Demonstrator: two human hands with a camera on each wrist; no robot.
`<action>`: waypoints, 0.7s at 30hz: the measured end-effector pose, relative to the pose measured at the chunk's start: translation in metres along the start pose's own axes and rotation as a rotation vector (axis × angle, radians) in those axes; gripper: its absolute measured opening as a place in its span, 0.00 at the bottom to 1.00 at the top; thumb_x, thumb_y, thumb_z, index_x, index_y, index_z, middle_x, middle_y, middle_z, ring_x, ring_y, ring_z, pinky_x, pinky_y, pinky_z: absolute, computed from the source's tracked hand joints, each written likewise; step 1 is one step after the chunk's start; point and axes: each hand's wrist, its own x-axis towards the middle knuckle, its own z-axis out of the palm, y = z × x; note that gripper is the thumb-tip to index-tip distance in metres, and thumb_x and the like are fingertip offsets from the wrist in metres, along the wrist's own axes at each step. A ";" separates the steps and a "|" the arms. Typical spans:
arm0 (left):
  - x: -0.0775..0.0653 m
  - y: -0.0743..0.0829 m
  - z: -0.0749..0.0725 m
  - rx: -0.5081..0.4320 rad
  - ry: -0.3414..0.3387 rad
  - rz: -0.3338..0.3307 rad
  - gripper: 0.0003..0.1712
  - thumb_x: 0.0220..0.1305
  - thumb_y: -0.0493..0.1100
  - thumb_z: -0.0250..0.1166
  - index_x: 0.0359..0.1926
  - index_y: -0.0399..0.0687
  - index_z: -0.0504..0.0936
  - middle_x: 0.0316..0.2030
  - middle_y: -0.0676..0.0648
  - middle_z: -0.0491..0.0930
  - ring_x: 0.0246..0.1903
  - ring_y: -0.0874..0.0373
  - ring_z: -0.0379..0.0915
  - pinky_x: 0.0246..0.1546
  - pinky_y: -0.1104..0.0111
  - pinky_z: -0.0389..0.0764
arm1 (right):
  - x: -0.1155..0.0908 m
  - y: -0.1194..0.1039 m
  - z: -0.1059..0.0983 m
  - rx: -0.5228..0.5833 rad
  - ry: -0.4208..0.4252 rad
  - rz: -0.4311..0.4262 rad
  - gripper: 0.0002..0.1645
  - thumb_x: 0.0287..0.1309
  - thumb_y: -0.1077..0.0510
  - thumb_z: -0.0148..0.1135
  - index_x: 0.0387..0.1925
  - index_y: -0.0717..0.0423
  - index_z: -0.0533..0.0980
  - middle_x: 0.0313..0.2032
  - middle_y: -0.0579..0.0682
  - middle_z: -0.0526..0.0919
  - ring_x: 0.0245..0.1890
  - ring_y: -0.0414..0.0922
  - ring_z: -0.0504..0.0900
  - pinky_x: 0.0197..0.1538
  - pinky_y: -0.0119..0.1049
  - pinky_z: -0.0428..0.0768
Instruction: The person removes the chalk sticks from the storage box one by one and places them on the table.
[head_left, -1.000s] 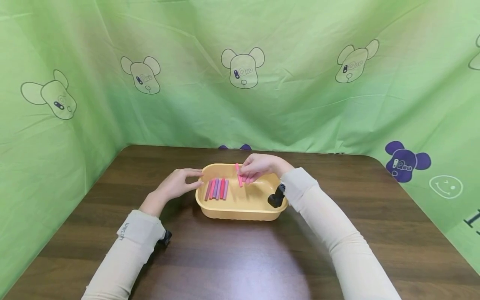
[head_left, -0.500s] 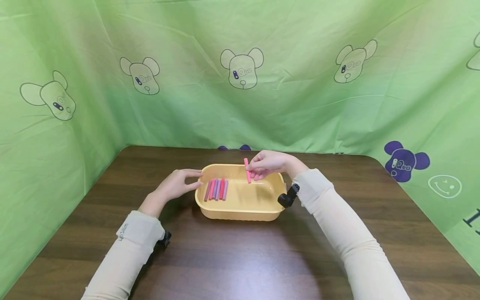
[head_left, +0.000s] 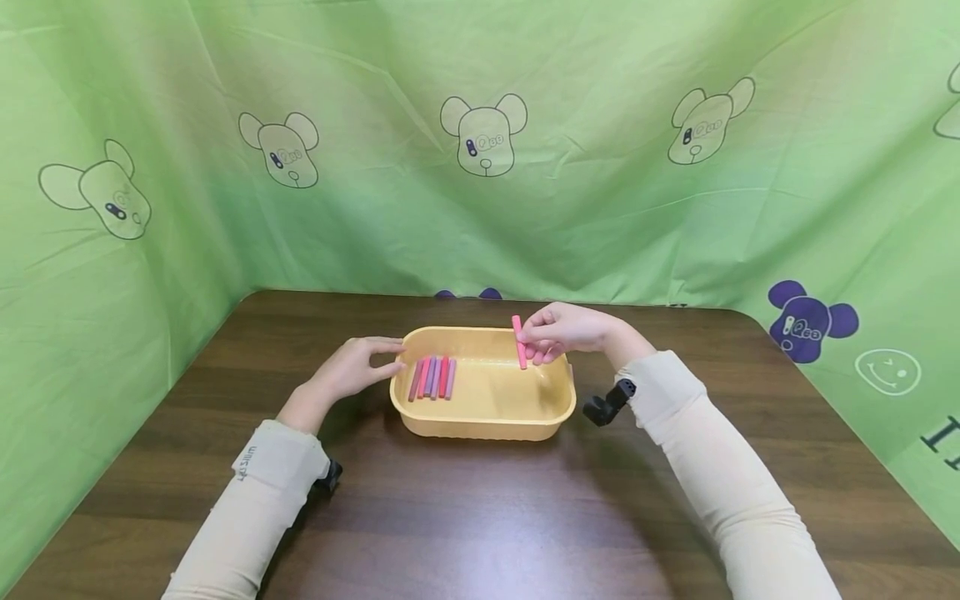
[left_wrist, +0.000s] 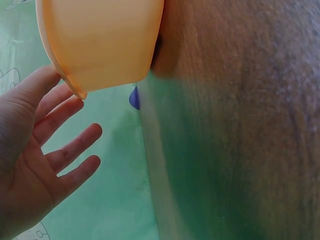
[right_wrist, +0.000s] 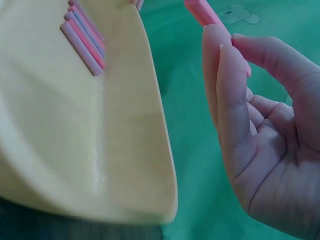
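A yellow plastic basin (head_left: 483, 429) sits on the table. In its left part several chalk-like sticks (head_left: 432, 378) in pink, red, purple and brownish tones lie side by side. My right hand (head_left: 566, 329) pinches a pink chalk-like stick (head_left: 519, 342) between thumb and fingertips, above the basin's right rear part. The right wrist view shows this pink stick (right_wrist: 202, 12) slanting out past the fingertips. At the basin's left end, my left hand (head_left: 352, 367) touches the rim with thumb and fingers spread. Its lower fingers (left_wrist: 75, 152) are extended off the basin in the left wrist view.
A dark brown wooden table (head_left: 450, 517) bears the basin. Behind and at both sides hangs a green printed curtain (head_left: 375, 225). A black wrist camera (head_left: 609, 402) on the right sleeve hangs just right of the basin.
My right hand has moved right, carrying the pink stick from the basin's middle toward its right end. The left hand, basin and row of sticks have stayed in place.
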 end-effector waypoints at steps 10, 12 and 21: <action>0.001 -0.001 0.000 -0.001 -0.005 -0.007 0.24 0.62 0.49 0.62 0.56 0.42 0.77 0.58 0.42 0.76 0.62 0.46 0.67 0.64 0.53 0.67 | -0.021 0.024 -0.009 0.013 0.039 -0.038 0.12 0.65 0.54 0.52 0.34 0.58 0.77 0.26 0.45 0.84 0.27 0.36 0.80 0.37 0.34 0.83; 0.001 -0.001 0.000 0.000 -0.001 0.000 0.24 0.62 0.49 0.62 0.56 0.42 0.77 0.58 0.42 0.76 0.62 0.46 0.68 0.64 0.53 0.67 | -0.025 0.030 -0.011 0.025 0.047 -0.045 0.12 0.65 0.54 0.52 0.34 0.58 0.77 0.26 0.45 0.84 0.27 0.36 0.80 0.37 0.33 0.83; 0.001 0.002 -0.001 -0.002 0.011 0.008 0.24 0.61 0.48 0.63 0.56 0.41 0.77 0.57 0.42 0.76 0.61 0.46 0.68 0.64 0.54 0.68 | -0.039 0.056 -0.018 0.080 0.046 -0.088 0.12 0.67 0.55 0.50 0.35 0.56 0.77 0.28 0.44 0.85 0.28 0.35 0.82 0.36 0.30 0.83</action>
